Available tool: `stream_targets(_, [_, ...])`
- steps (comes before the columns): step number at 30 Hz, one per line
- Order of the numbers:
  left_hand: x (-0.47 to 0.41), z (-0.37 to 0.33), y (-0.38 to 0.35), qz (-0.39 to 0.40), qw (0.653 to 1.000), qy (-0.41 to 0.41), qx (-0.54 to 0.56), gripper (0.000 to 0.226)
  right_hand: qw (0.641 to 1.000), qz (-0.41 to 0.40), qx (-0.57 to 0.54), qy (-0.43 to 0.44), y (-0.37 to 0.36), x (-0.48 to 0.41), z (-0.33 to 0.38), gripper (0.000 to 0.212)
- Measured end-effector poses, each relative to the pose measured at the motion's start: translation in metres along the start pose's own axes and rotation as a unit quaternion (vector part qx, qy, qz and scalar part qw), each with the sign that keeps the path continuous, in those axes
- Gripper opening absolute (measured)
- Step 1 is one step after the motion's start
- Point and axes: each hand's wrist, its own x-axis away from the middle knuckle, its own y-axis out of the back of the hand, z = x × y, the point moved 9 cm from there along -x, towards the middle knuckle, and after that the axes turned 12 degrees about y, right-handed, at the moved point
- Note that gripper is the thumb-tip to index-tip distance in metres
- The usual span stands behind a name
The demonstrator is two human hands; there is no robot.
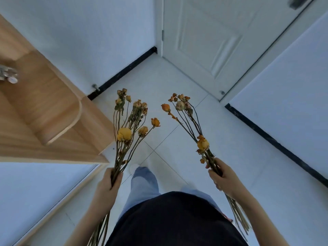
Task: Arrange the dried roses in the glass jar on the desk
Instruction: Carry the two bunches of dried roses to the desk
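I hold two bunches of dried roses upright over the floor. My left hand (109,181) grips the stems of the left bunch (132,119), which has yellow and brown heads. My right hand (222,176) grips the right bunch (186,118), with orange and pale heads; its stem ends stick out below my wrist. A glass object (8,75) stands on the wooden desk (44,107) at the far left edge, blurred, so I cannot tell whether it is the jar.
A white door (204,38) stands ahead at the right, beside white walls with a black skirting (124,71). The floor (177,144) is pale tile. The desk's rounded corner juts out at the left. My legs and a shoe show below.
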Motion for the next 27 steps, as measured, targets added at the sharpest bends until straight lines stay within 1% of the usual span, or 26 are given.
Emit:
stream_targets(5, [0.027,-0.036,-0.068,0.026,0.998,-0.031,-0.043,0.024,0.997,-0.069,-0.031,-0.032,0.061,0.061,-0.059,0.013])
stream_targets(8, [0.043,-0.064,-0.12,0.065,0.993,-0.057,-0.078,0.02,0.99,-0.121,-0.052,-0.059,0.098,0.107,-0.1,0.015])
stream_targets(12, [0.066,-0.114,-0.193,0.13,0.977,-0.11,-0.126,0.01,0.973,-0.193,-0.08,-0.099,0.139,0.172,-0.153,0.015])
stream_targets(15, [0.087,-0.154,-0.242,0.168,0.961,-0.151,-0.162,0.011,0.951,-0.257,-0.118,-0.127,0.159,0.22,-0.185,0.016])
stream_targets(16, [0.095,-0.167,-0.259,0.183,0.953,-0.166,-0.176,0.012,0.941,-0.281,-0.132,-0.137,0.163,0.235,-0.194,0.017])
stream_targets(19, [0.122,-0.21,-0.311,0.235,0.914,-0.235,-0.232,0.012,0.908,-0.348,-0.165,-0.164,0.171,0.28,-0.219,0.017])
stream_targets(23, [0.153,-0.256,-0.385,0.291,0.851,-0.298,-0.319,0.007,0.862,-0.421,-0.199,-0.202,0.171,0.326,-0.243,0.018])
stream_targets(27, [0.185,-0.292,-0.466,0.336,0.792,-0.347,-0.375,0.01,0.804,-0.482,-0.239,-0.253,0.171,0.366,-0.266,0.018])
